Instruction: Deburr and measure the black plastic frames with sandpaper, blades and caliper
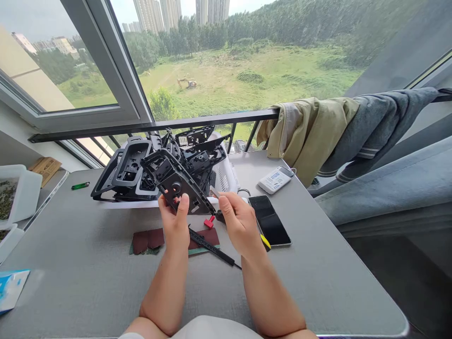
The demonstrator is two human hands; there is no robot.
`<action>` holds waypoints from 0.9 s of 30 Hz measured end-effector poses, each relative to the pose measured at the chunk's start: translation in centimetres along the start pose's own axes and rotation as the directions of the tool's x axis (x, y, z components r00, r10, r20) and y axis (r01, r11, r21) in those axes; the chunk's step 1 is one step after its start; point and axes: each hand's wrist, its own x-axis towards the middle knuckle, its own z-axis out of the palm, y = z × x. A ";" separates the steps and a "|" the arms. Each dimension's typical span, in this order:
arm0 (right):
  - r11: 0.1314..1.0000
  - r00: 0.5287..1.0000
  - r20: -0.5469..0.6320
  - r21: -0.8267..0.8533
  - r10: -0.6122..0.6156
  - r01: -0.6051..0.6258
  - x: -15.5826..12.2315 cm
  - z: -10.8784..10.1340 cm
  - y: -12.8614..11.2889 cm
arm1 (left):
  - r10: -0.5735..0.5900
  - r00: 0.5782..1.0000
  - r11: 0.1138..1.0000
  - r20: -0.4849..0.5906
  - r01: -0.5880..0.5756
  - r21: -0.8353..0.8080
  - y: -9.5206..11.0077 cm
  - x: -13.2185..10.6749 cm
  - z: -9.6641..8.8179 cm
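Observation:
My left hand (pixel 175 220) is closed around the lower edge of a black plastic moulded part (pixel 180 183), holding it tilted above the grey table (pixel 88 278). My right hand (pixel 237 221) is closed in a pinch on a thin pale tool (pixel 213 192) whose tip touches the right edge of that part. A yellow bit (pixel 265 241) sticks out near my right wrist. Behind the held part, a white basket (pixel 226 176) is piled with several similar black plastic parts (pixel 141 165).
Dark red sandpaper pieces (pixel 147 239), a black file (pixel 212 247) and a small red piece (pixel 209 222) lie under my hands. A black phone (pixel 270 220) and a white device (pixel 276 179) lie to the right. Jackets (pixel 318 132) hang on the railing. White bins (pixel 19 190) stand at left, with a green lighter (pixel 80 186).

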 end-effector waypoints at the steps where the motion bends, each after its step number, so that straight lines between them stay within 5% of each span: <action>1: 1.000 0.999 -0.030 -0.008 -0.019 0.019 0.0 0.0 -0.1 | 0.014 1.000 1.000 -0.015 -0.014 0.009 -0.1 0.0 0.0; 10: 0.993 0.994 0.036 -0.050 -0.108 0.109 -0.5 0.8 -0.4 | 0.106 0.992 0.993 -0.070 -0.109 -0.044 0.5 -0.2 0.3; 14: 0.998 0.999 -0.016 -0.041 -0.045 0.044 -0.2 0.5 -0.3 | 0.065 0.996 0.994 -0.068 -0.070 -0.089 0.7 -0.3 0.3; 18: 0.996 0.992 0.092 0.037 -0.086 0.083 -0.3 0.3 -0.2 | 0.075 0.995 0.993 -0.062 -0.080 -0.089 0.8 -0.3 0.4; 27: 0.995 0.994 0.050 0.032 -0.096 0.095 0.0 -0.2 0.0 | -0.014 0.997 0.995 -0.074 0.006 -0.097 0.9 -0.3 0.2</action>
